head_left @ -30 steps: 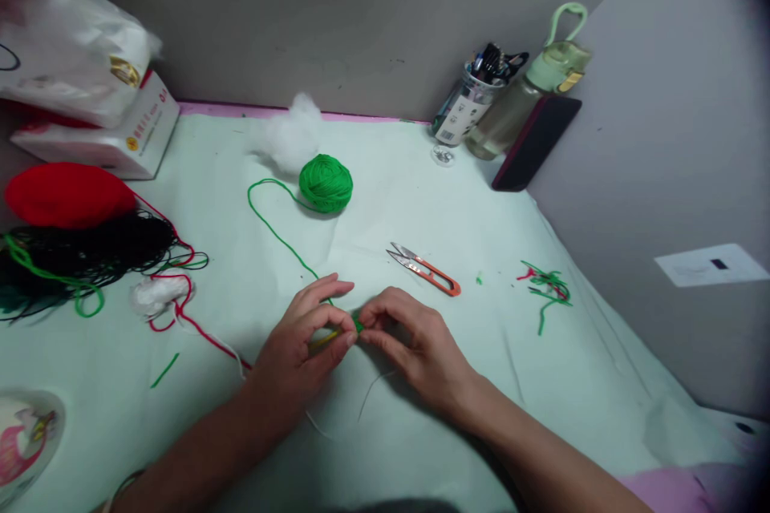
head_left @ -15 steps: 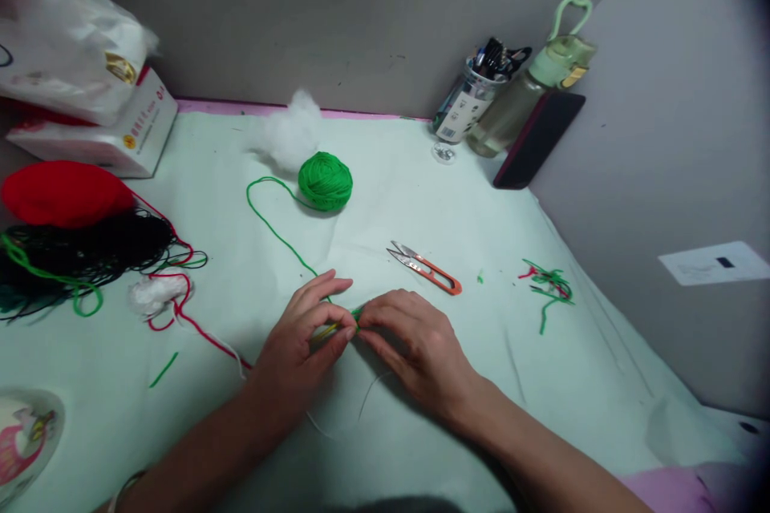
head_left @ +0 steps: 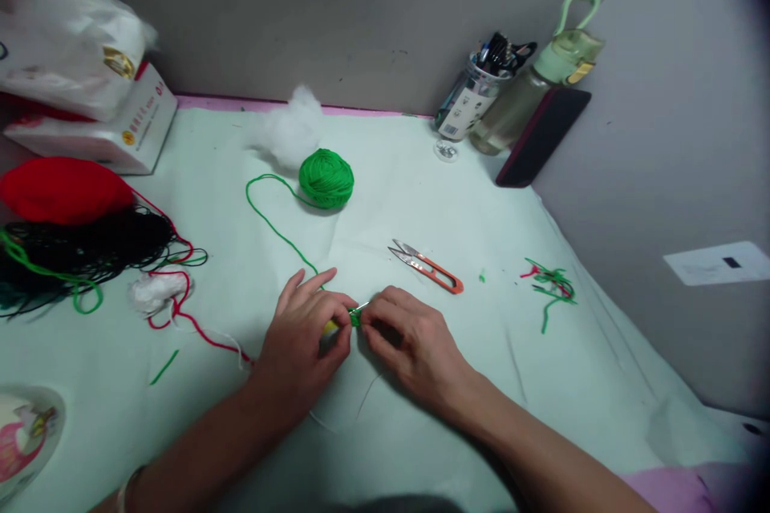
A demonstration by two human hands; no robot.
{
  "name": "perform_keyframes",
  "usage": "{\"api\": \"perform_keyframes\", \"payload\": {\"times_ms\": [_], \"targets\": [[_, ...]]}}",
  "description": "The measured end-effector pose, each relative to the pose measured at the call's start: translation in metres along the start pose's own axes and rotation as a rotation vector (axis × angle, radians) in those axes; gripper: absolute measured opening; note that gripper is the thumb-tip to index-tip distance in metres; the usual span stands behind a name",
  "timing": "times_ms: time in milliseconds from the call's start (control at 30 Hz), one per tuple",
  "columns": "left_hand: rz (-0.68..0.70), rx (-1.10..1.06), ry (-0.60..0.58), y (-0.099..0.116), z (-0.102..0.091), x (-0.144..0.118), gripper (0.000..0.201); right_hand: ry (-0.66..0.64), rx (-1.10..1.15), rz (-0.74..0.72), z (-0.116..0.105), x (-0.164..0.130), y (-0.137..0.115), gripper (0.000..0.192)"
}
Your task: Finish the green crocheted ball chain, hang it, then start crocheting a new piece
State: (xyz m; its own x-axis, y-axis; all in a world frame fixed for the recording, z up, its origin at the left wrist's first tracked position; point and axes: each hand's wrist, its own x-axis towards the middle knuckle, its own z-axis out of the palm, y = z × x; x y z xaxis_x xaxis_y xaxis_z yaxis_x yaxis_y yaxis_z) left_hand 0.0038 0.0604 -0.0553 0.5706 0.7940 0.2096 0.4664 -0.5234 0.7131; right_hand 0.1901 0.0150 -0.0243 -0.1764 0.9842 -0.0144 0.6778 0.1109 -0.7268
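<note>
Two hands meet near the front middle of the desk: the left hand pinches a small yellow-and-green piece between thumb and forefinger, its other fingers loosely spread, and the right hand pinches a thin hook whose tip meets green yarn right at that piece. The strand runs from there up and left in a loop to a green yarn ball farther back. Just right of the hands lie orange snips, blades open, with bare cloth around them. Yarn scraps sit near the right edge. Left, well apart, lie black yarn, red yarn and a white box. Far right, against the wall, a jar holds pens, touching a green-capped bottle, which a dark phone leans on. White stuffing rests by the far edge.
</note>
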Motion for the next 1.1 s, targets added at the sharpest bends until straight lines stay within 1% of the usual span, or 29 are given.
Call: {"api": "perform_keyframes", "payload": {"times_ms": [100, 233, 300, 367, 400, 467, 567, 667, 800, 933, 1100], "targets": [[-0.001, 0.016, -0.008, -0.002, 0.001, 0.000, 0.013, -0.008, -0.041, 0.002, 0.002, 0.001, 0.001, 0.017], [0.003, 0.039, 0.017, -0.003, 0.001, -0.001, 0.010, 0.014, -0.089, -0.009, 0.005, 0.002, 0.002, 0.017], [0.023, 0.050, 0.031, -0.003, 0.001, -0.001, 0.016, 0.026, -0.096, -0.017, 0.006, 0.002, 0.002, 0.018], [0.037, 0.057, 0.031, -0.003, 0.001, 0.000, 0.021, 0.038, -0.091, -0.020, 0.007, 0.003, 0.002, 0.018], [0.032, 0.058, 0.034, -0.003, 0.001, 0.001, 0.020, 0.042, -0.085, -0.017, 0.007, 0.003, 0.002, 0.018], [0.005, 0.058, 0.046, -0.003, 0.002, 0.002, 0.016, 0.046, -0.063, -0.005, 0.006, 0.004, 0.002, 0.017], [-0.028, 0.043, 0.081, -0.004, 0.003, 0.004, 0.018, 0.059, 0.005, 0.009, 0.005, 0.005, 0.001, 0.015], [-0.037, -0.014, 0.082, -0.001, 0.000, 0.006, 0.019, 0.084, 0.089, 0.014, 0.005, 0.005, 0.001, 0.014], [-0.098, -0.174, 0.012, 0.005, -0.008, 0.006, 0.016, 0.124, 0.166, 0.015, 0.005, 0.003, 0.001, 0.013], [-0.126, -0.331, -0.004, 0.008, -0.012, 0.006, 0.019, 0.158, 0.155, -0.034, 0.005, 0.002, -0.001, 0.012], [-0.165, -0.385, -0.010, 0.009, -0.015, 0.008, 0.019, 0.197, 0.144, -0.044, 0.007, 0.002, 0.000, 0.012]]}}
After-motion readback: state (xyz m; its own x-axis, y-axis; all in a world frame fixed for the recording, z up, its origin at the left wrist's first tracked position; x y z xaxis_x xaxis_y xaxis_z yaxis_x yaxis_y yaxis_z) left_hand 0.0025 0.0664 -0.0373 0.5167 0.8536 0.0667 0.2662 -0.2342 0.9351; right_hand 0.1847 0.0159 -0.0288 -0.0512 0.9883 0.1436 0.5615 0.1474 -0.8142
